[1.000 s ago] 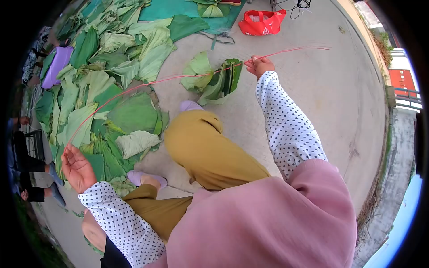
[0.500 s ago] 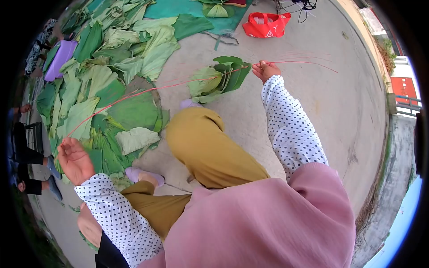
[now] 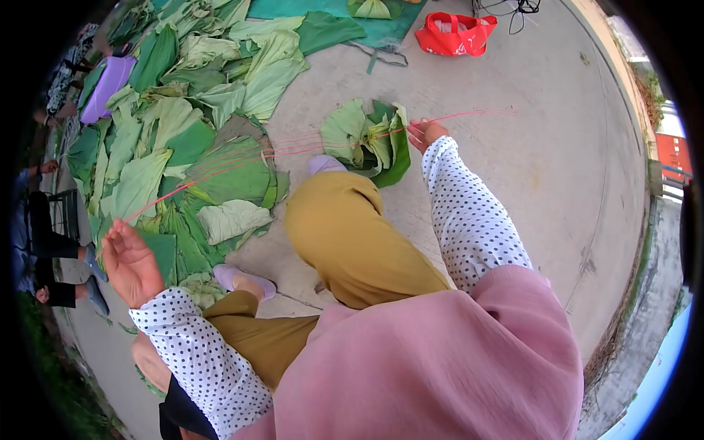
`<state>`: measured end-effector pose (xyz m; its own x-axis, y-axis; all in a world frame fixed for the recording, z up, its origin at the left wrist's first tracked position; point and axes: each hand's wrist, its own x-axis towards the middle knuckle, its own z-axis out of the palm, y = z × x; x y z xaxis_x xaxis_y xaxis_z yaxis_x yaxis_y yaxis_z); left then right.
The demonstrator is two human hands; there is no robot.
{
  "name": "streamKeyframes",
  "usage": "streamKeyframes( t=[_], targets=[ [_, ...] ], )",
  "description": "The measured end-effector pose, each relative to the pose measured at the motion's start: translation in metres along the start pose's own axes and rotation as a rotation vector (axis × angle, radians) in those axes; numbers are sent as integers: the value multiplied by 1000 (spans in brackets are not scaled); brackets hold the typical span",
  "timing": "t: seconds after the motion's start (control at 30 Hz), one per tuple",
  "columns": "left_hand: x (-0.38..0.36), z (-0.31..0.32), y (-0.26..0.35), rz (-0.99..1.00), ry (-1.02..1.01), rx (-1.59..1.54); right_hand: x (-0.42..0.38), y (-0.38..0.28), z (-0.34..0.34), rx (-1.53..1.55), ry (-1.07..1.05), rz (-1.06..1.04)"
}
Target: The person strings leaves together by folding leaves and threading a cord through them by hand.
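A thin red string (image 3: 172, 193) stretches across the view between my two hands. My left hand (image 3: 132, 265), out at the left over the leaf pile, pinches one end between thumb and fingertips. On the other side my right hand (image 3: 427, 135) is closed on the string, and a loose tail runs on to the right past it. Between them, close to my right hand, a bundle of folded green leaves (image 3: 375, 147) is on the string, just beyond my raised knee. The string is blurred along its middle stretch.
Large green leaves (image 3: 139, 183) lie spread in a pile on the concrete at left. A red bag (image 3: 456, 35) stands at the top, beside a teal sheet (image 3: 331, 55). At the far left are a purple object (image 3: 108, 89) and other people's legs (image 3: 66, 253).
The leaf bundle has turned, showing a dark leaf on its right side. My right hand has shifted slightly left and down in view, and the string's middle part has blurred into several lines.
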<state>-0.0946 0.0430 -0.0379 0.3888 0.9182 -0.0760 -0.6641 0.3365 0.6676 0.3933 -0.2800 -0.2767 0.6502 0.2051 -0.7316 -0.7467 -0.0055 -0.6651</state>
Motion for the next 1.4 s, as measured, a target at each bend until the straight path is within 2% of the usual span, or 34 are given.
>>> streamKeyframes(
  t=[0.2, 0.37, 0.43, 0.5, 0.57, 0.63, 0.7, 0.73, 0.8, 0.83, 0.9, 0.93, 0.97, 1.03, 1.07, 1.17, 1.2, 1.23, 1.3, 1.33, 1.4],
  targets=[
    [-2, 3, 1, -7, -16, -52, 3, 27, 7, -97, 53, 111],
    [-5, 14, -3, -32, -59, -62, 31, 55, 10, -250, 85, 60],
    [-6, 15, -2, -45, -60, -74, 27, 54, 12, -255, -80, 170],
    [-6, 17, -3, -50, -72, -69, 18, 44, 23, -304, -55, 196],
    [-7, 19, -3, -53, -86, -67, 0, 24, 35, -459, -32, 32],
    [-7, 20, -4, -62, -89, -63, -3, -2, 45, -427, -7, 22],
    [-8, 21, -6, -50, -80, -51, 2, -24, 48, -365, 63, -121],
    [-7, 22, -7, -38, -67, -37, 11, -33, 45, -366, 63, -123],
    [-8, 24, -9, -50, -98, -51, 15, -52, 43, -207, 173, -440],
    [-9, 25, -11, -63, -128, -61, 11, -57, 46, -210, 170, -442],
    [-10, 28, -13, -66, -127, -31, 3, -63, 48, -565, -16, -298],
    [-9, 30, -14, -69, -126, -1, 2, -61, 47, -533, 4, -456],
    [-8, 32, -16, -65, -126, -4, 1, -66, 50, -536, 1, -460],
    [-4, 34, -19, -60, -48, 60, -1, -76, 60, -388, -16, -615],
    [-5, 35, -20, -61, -50, 60, -4, -78, 63, -466, -118, -493],
    [-3, 30, -20, -15, -36, 149, -7, -86, 65, -326, -55, -581],
    [-1, 26, -20, -28, -35, 125, -7, -88, 64, -456, -9, -579],
    [-1, 23, -17, -45, -34, 104, -8, -88, 62, -455, -11, -580],
    [-2, 20, -14, -40, 2, 113, -4, -90, 57, -658, 12, -453],
    [-2, 19, -14, -32, 41, 116, 4, -93, 53, -660, 7, -455],
    [-2, 18, -14, -26, 33, 116, 21, -90, 43, -460, 114, -358]
  ],
)
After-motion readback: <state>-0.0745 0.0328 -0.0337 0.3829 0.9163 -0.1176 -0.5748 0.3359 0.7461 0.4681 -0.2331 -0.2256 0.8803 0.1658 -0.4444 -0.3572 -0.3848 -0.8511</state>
